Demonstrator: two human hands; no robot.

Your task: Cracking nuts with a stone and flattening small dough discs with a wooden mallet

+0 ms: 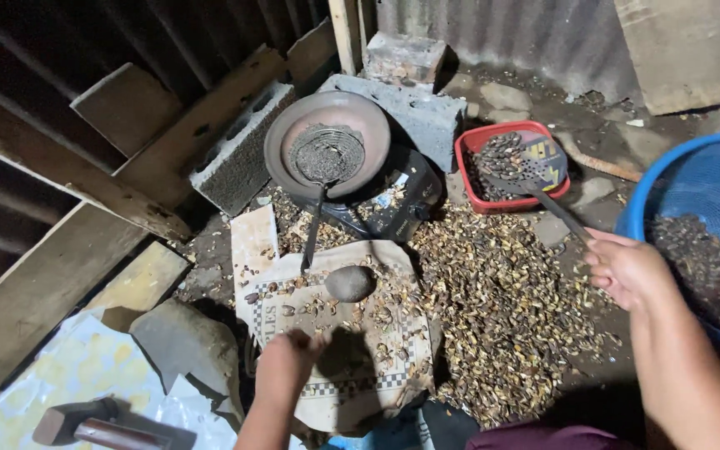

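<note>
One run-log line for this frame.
right hand: grips spatula handle, blade in red tray | left hand: over newspaper, near round stone

Dark scoop (535, 179) (long-handled), tilted in red basin (470, 179), amid seeds

Only printed stuff around me: a sheet of newspaper (335, 333) spread flat on the ground in front of me, beige with a black-and-white checkered strip along its near edge, plus a small bluish label (392, 193) on the black stove.
</note>
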